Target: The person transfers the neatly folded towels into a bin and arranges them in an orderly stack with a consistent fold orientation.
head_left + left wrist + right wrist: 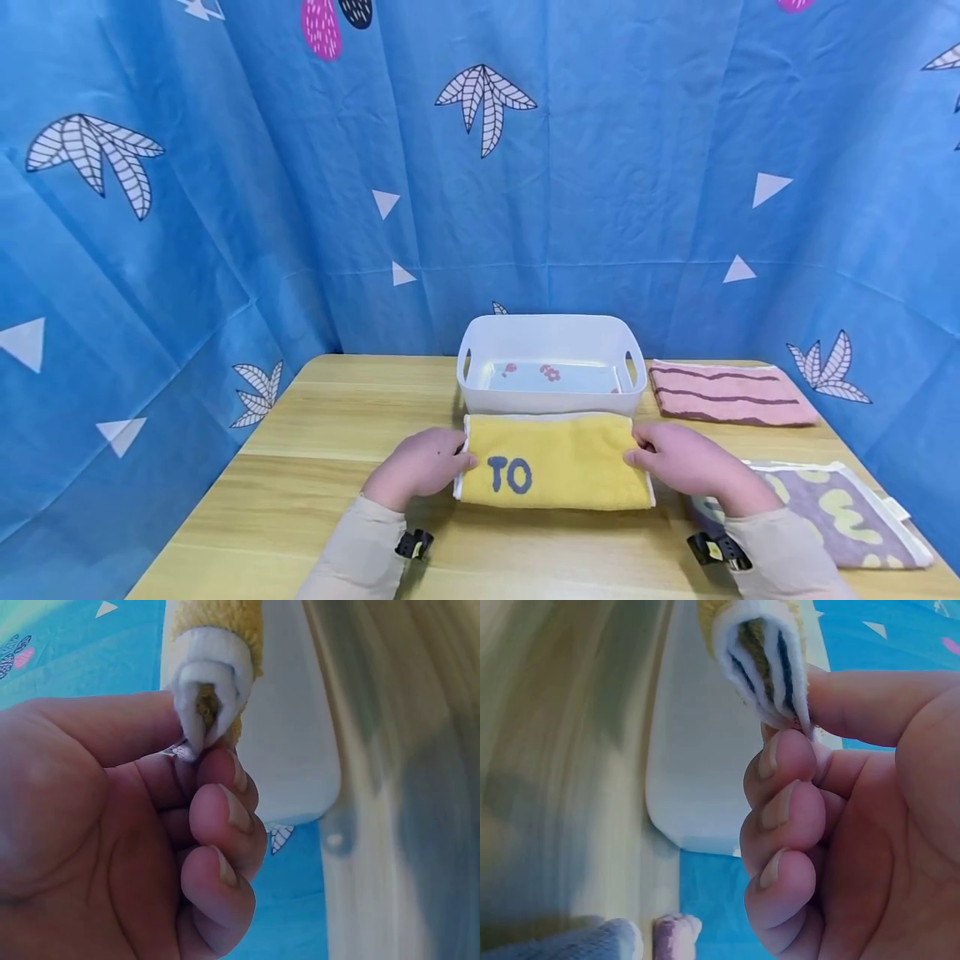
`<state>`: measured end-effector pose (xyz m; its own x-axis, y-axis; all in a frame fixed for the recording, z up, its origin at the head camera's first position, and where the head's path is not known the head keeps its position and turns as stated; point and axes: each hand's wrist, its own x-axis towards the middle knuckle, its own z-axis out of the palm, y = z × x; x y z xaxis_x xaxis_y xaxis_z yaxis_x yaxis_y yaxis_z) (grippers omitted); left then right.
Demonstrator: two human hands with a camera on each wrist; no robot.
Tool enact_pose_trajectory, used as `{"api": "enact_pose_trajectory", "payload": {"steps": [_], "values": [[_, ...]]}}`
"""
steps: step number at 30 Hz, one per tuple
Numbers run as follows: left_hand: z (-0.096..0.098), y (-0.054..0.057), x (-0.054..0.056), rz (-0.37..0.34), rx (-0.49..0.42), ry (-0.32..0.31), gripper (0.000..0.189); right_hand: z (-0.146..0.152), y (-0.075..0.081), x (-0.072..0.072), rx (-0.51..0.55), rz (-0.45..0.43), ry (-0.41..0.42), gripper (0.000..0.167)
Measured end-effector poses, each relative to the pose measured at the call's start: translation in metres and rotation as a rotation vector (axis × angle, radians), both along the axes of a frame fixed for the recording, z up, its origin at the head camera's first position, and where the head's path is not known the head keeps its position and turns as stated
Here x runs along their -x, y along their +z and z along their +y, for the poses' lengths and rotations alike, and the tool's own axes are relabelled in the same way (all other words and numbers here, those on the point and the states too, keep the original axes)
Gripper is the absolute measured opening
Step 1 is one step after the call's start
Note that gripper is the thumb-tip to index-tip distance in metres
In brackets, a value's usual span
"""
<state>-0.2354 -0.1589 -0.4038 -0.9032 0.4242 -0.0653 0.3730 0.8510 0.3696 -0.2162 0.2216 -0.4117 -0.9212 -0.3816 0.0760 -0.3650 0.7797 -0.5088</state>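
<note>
A folded yellow towel (562, 462) with white edging and grey letters "TO" is held up in front of a white plastic basket (551, 404). My left hand (427, 462) pinches its left end between thumb and fingers; the left wrist view shows the folded white edge (214, 671) in that grip. At the other end my right hand (686, 458) pinches the towel the same way, and the stacked layers (761, 660) show in the right wrist view. Pink flower prints show on the basket's inside floor.
A pink towel (731, 396) with dark wavy stripes lies folded right of the basket. Nearer, a purple towel (847, 517) with yellow-green patterns lies partly under my right forearm. The wooden table (300, 475) meets a blue patterned curtain (600, 208) at back and sides.
</note>
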Motion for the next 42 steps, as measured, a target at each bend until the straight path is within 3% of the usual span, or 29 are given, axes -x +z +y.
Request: {"api": "enact_pose_trajectory", "payload": {"steps": [13, 25, 33, 42], "values": [[-0.002, 0.015, -0.006, 0.003, -0.046, 0.018, 0.021, 0.001, 0.014, -0.005, 0.019, -0.021, 0.004, 0.034], [-0.008, 0.023, -0.007, 0.09, -0.108, 0.004, 0.025, 0.003, 0.024, -0.006, 0.04, 0.057, 0.015, 0.034], [-0.007, 0.022, -0.004, 0.084, -0.233, 0.025, 0.02, 0.007, 0.033, -0.008, 0.116, 0.052, -0.012, 0.035], [0.0, 0.025, 0.008, 0.092, -0.234, 0.046, 0.02, 0.009, 0.039, 0.009, 0.097, 0.081, -0.037, 0.03]]}}
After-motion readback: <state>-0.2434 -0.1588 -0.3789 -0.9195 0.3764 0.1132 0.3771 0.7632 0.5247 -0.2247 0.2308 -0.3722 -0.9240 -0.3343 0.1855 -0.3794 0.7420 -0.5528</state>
